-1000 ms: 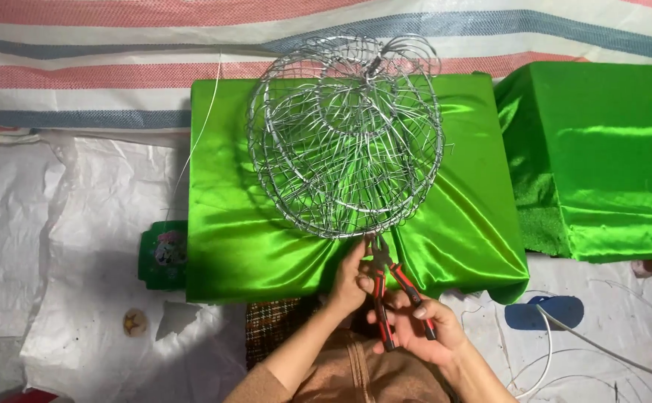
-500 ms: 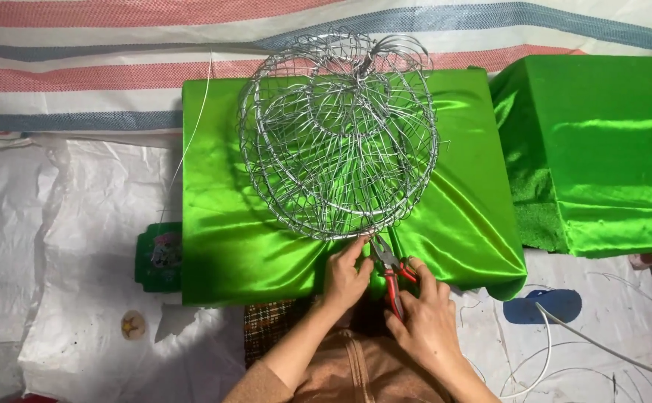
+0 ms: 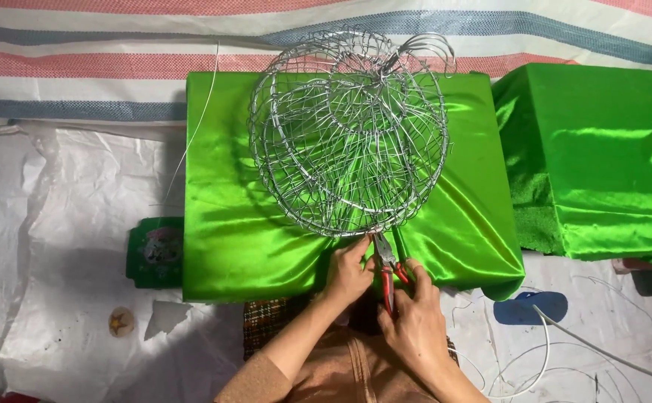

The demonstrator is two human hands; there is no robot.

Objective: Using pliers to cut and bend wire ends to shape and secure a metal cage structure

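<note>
White plastic sheet [image 3: 57,246] covers the floor at far left, with a striped tarp [image 3: 87,60] running along the top. A small round disc [image 3: 120,322] lies on the sheet, near a dark green box [image 3: 154,252] that sits just beside the left edge of the counter. The counter [image 3: 229,224] is draped in shiny green cloth. A thin loose wire [image 3: 199,119] curves down over its left edge. On top, a round wire frame [image 3: 350,134] made of many silver loops stands tilted on its lower rim, near the counter's front edge. Left hand [image 3: 350,270] touches the bottom of the frame, fingers curled at the lowest wire; whether it pinches the wire cannot be told. Just right of it, pliers [image 3: 387,265] with red handles point up, tips at the frame's bottom rim. Right hand [image 3: 414,317] is closed around the plier handles. Both hands sit close together, nearly touching. Further right, a blue sandal [image 3: 529,307] lies on the floor, with white wires [image 3: 565,343] looping around it. A second green-draped block [image 3: 602,157] stands at far right, apart from the counter.
</note>
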